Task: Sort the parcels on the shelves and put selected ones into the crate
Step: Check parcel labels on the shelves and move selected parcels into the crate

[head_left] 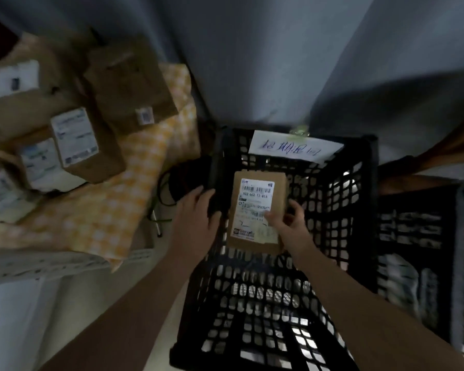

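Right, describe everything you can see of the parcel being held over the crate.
The parcel is a small flat brown cardboard box with a white barcoded label on its upper face. Held label-up over the black crate, the right hand pinches its right edge, thumb on the label. The left hand sits beside its left edge; contact unclear.

Wall (252, 49): grey, plain, across the upper centre and upper right of the frame; dimly lit.
Cloth (113, 210): yellow-and-white check, draped over a surface at left.
Floor (73, 303): pale, lower left.
Cables (169, 188): black, looped, centre left, just beside the cloth's edge.
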Demonstrator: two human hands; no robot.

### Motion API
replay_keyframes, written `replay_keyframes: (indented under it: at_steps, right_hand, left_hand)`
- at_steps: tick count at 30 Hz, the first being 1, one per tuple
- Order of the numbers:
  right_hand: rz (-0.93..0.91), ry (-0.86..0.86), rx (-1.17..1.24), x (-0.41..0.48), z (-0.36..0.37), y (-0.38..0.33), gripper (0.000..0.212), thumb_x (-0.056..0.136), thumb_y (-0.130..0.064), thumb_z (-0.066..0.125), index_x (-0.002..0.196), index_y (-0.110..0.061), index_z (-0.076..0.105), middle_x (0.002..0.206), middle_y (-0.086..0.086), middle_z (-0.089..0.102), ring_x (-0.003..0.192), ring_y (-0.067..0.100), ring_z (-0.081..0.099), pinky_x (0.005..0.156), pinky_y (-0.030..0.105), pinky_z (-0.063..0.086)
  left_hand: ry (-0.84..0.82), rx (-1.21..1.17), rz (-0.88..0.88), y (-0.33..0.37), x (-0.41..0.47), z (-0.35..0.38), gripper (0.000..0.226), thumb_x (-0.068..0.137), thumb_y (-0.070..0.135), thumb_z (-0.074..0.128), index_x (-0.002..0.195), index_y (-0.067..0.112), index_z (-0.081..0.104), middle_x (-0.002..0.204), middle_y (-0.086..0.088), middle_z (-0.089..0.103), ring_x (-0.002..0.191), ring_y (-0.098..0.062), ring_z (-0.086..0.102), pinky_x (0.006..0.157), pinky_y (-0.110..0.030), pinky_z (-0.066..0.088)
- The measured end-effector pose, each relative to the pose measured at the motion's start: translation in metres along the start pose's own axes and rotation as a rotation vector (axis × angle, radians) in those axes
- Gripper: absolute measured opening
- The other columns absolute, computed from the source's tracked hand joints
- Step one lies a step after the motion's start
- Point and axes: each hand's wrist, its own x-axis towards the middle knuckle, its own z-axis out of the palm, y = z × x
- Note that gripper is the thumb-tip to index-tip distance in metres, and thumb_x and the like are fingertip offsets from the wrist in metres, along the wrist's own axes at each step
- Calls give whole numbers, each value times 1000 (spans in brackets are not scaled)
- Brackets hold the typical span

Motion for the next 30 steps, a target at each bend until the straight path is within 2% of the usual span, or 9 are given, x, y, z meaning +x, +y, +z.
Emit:
replay_keyframes:
  at_steps: [6, 10, 13, 16, 19, 21, 23, 26, 30]
  right_hand:
    - [50, 23, 21, 92, 23, 33, 87, 85, -33, 71, 150, -31, 14, 122, -1, 46, 88, 9, 59, 56, 19, 52]
    - [49, 83, -46, 143, 28, 55, 74, 91, -38, 64, 150, -28, 22, 127, 4, 53, 105, 27, 62, 85, 44, 56]
    - [107, 102, -279, 162, 27, 70, 68, 93, -44, 57, 150, -29, 23, 125, 3, 53, 106, 29, 58, 88, 48, 53]
    - [142, 145, -242, 164, 29, 77, 74, 87, -46, 65, 148, -29, 26, 129, 5, 53, 108, 31, 60, 84, 53, 55]
    - [89, 203, -189, 165, 27, 78, 58, 90, -33, 64, 141, -19, 41, 124, 8, 58, 106, 29, 62, 85, 50, 56]
    - [56, 234, -188, 169, 23, 78, 47, 90, -24, 64, 133, -14, 50, 118, 10, 62, 103, 30, 64, 81, 51, 57]
    - [43, 235, -184, 172, 19, 79, 42, 90, -20, 65, 129, -12, 55, 113, 8, 62, 102, 31, 64, 78, 52, 58]
    - [5, 222, -181, 173, 13, 83, 40, 90, -20, 66, 128, -12, 56, 110, 3, 60, 105, 27, 62, 83, 51, 56]
    - [-140, 157, -266, 172, 7, 92, 44, 91, -21, 64, 134, -16, 53, 121, 5, 64, 110, 21, 62, 93, 47, 53]
  left_hand:
    - [113, 42, 180, -37, 35, 42, 49, 93, 24, 56, 138, 8, 44, 142, -19, 41, 129, -37, 41, 104, -47, 35]
    - [185, 97, 273, -37, 42, 58, 48, 92, 33, 43, 134, 11, 46, 142, -21, 41, 126, -38, 41, 101, -49, 38]
    - [256, 251, 330, -33, 42, 63, 44, 88, 30, 50, 128, 10, 56, 144, -22, 41, 131, -38, 33, 105, -54, 29]
    - [166, 392, 408, -17, 36, 73, 53, 71, 22, 74, 121, 8, 62, 140, -22, 47, 133, -37, 33, 110, -50, 21]
    - [-65, 404, 447, 12, 29, 86, 57, 66, 14, 77, 121, 5, 62, 136, -21, 52, 124, -34, 51, 96, -43, 47]
    - [-332, 353, 289, 13, 31, 114, 61, 85, 10, 64, 140, 5, 38, 146, -21, 36, 124, -33, 49, 94, -41, 50]
    - [-511, 67, -116, 8, 40, 143, 58, 94, 17, 52, 144, 9, 25, 142, -18, 39, 118, -32, 51, 93, -44, 48]
    - [-406, -603, -721, 1, 56, 181, 62, 95, 40, 51, 145, 11, 27, 137, -10, 49, 118, -30, 52, 96, -38, 45]
    - [-76, -1189, -977, 0, 75, 222, 69, 88, 41, 64, 144, 16, 34, 136, -9, 54, 114, -25, 59, 98, -40, 49]
